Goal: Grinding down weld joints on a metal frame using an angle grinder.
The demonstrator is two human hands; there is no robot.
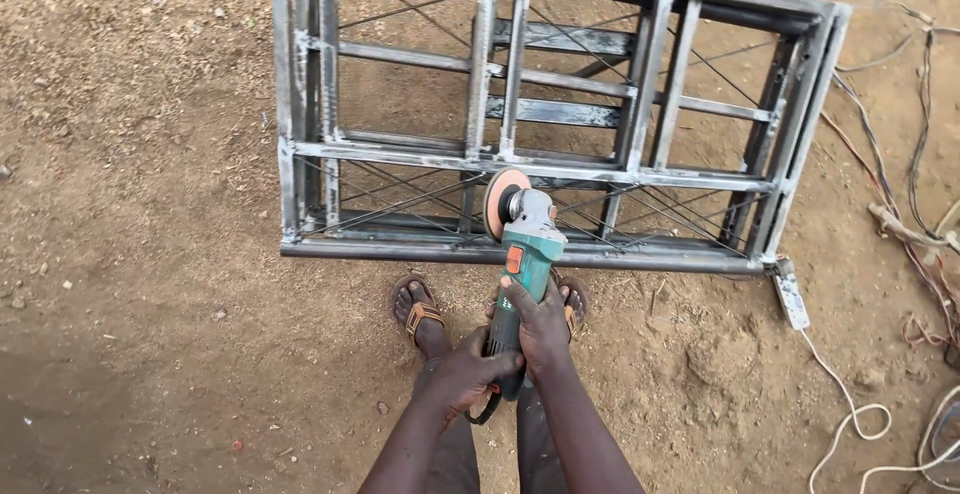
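Both hands hold a green angle grinder (pixel 522 264) over the dirt ground (pixel 140 254). The left hand (pixel 465 374) wraps its fingers around the rear handle; the right hand (pixel 543 329) grips the body, fingers pressed together. The orange disc (pixel 497 201) touches a grey welded metal frame (pixel 560 169) lying on the ground.

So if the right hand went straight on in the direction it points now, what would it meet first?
The right hand points up along the green angle grinder. Past the grinder's disc, it would probably first meet the metal frame, likely its near horizontal bars, though depth is unclear.
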